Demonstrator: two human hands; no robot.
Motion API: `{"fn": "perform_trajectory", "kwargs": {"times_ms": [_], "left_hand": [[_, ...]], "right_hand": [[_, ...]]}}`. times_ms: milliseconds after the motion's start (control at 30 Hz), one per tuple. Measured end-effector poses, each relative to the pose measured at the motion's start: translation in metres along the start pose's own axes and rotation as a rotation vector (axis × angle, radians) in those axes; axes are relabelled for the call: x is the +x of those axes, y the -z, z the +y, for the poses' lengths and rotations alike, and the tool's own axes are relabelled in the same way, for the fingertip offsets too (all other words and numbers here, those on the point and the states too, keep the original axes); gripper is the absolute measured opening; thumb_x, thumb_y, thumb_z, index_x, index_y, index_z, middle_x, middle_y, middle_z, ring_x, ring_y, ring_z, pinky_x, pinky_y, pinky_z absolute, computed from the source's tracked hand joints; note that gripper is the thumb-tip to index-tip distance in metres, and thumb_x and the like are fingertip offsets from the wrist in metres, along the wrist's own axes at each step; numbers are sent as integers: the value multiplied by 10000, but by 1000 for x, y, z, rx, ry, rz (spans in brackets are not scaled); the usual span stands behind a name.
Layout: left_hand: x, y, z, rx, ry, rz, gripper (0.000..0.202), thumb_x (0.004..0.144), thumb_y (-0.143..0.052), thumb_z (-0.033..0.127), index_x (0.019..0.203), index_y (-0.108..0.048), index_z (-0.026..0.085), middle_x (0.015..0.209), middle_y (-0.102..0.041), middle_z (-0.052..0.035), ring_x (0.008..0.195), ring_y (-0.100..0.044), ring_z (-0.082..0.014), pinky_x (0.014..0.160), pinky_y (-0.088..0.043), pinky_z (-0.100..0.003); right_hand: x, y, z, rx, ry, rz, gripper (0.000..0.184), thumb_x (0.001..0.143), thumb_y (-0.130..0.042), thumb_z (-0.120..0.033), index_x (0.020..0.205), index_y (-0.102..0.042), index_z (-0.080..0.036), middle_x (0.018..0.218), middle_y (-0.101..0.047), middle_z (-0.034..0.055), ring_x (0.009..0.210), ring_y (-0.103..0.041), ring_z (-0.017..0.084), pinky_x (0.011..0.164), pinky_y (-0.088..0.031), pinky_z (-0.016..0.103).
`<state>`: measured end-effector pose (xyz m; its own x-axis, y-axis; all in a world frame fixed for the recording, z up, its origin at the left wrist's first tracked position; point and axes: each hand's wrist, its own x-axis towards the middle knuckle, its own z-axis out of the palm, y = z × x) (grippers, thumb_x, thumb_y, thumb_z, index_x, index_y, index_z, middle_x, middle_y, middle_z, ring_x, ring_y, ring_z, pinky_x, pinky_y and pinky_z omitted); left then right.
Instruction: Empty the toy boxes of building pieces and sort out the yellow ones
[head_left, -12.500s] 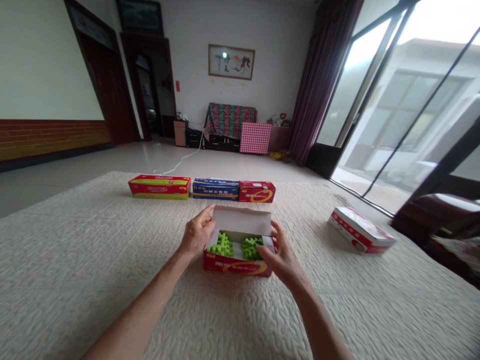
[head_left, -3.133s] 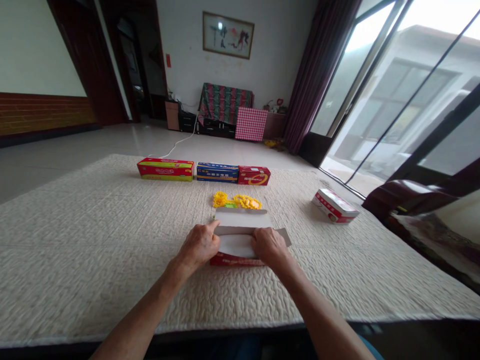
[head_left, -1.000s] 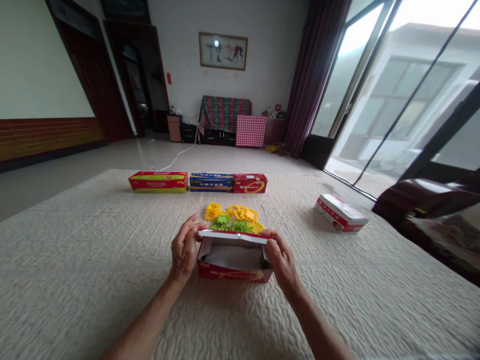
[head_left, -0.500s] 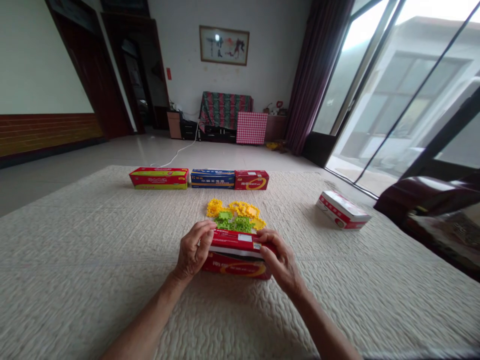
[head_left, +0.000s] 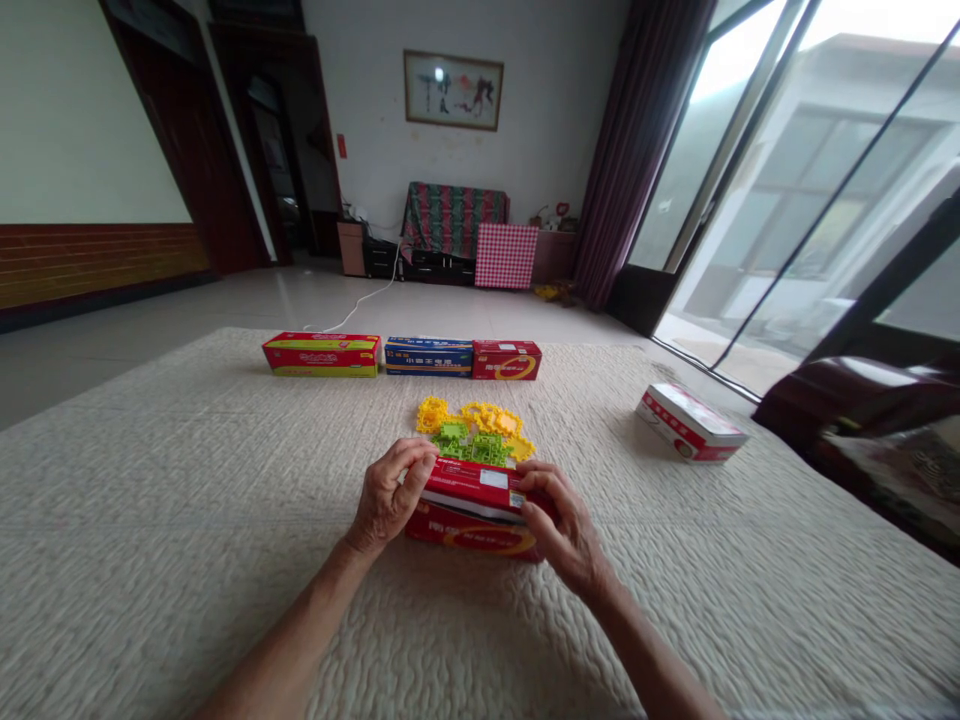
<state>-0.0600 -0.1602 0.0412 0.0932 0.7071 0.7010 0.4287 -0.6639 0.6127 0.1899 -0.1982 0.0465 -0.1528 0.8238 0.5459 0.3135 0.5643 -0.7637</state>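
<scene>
A red cardboard box (head_left: 472, 541) with yellow lettering lies on the quilted cover, its lid (head_left: 474, 489) folded down over the opening. My left hand (head_left: 390, 496) grips the lid's left end, and my right hand (head_left: 562, 520) presses its fingers on the right end. The inside of the box is hidden. Just beyond the box lies a loose heap of green plastic interlocking pieces (head_left: 472, 443), with yellow ones (head_left: 466, 415) spread around and behind it. The heap nearly touches the lid.
Along the far side of the cream quilted cover (head_left: 187, 520) stand a long red-and-yellow box (head_left: 321, 355), a blue box (head_left: 428, 356) and a small red box (head_left: 507, 360). A white-and-red box (head_left: 691, 424) lies to the right, near a dark red sofa arm (head_left: 862, 385).
The lid has swung down from standing open and now covers the box's white interior. Both hands have stayed on it, and the green and yellow pieces remain in their heap.
</scene>
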Motion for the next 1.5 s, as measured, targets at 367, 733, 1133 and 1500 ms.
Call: {"fn": "perform_trajectory", "kwargs": {"times_ms": [367,733,1133,1500], "left_hand": [[-5,3,-4,-18,16,-146,289,942,-426,257,1057,-685,199,1240,-634,-91,1221,-548,-221,1066,-430,-400],[-3,3,3,-125,58,-231,298,886,-443,185,1012,-712,194,1221,-659,-93,1190,-589,-227,1036,-472,-415],[75,-53,38,3,-230,-462,365,769,-709,320,1116,-660,219,1307,-596,-111,1188,-573,-274,1019,-472,-472],[149,-190,6,0,-421,-541,421,674,-662,142,1095,-670,166,1249,-598,-131,1134,-563,-286,1014,-456,-458]], "right_hand": [[-2,6,-11,-131,1,-141,114,863,-544,-274,963,-583,-235,1271,-536,103,1182,-543,263,968,-474,416],[-3,19,-14,-310,119,-280,308,779,-635,-166,1067,-556,-240,1309,-533,119,1268,-475,285,1045,-419,499],[53,121,3,-305,9,-297,230,792,-578,-139,989,-558,-254,1300,-546,80,1036,-615,215,858,-550,379],[89,188,87,-660,45,-132,400,689,-512,-71,1054,-554,-228,1193,-599,99,1074,-575,241,915,-482,434]]}}
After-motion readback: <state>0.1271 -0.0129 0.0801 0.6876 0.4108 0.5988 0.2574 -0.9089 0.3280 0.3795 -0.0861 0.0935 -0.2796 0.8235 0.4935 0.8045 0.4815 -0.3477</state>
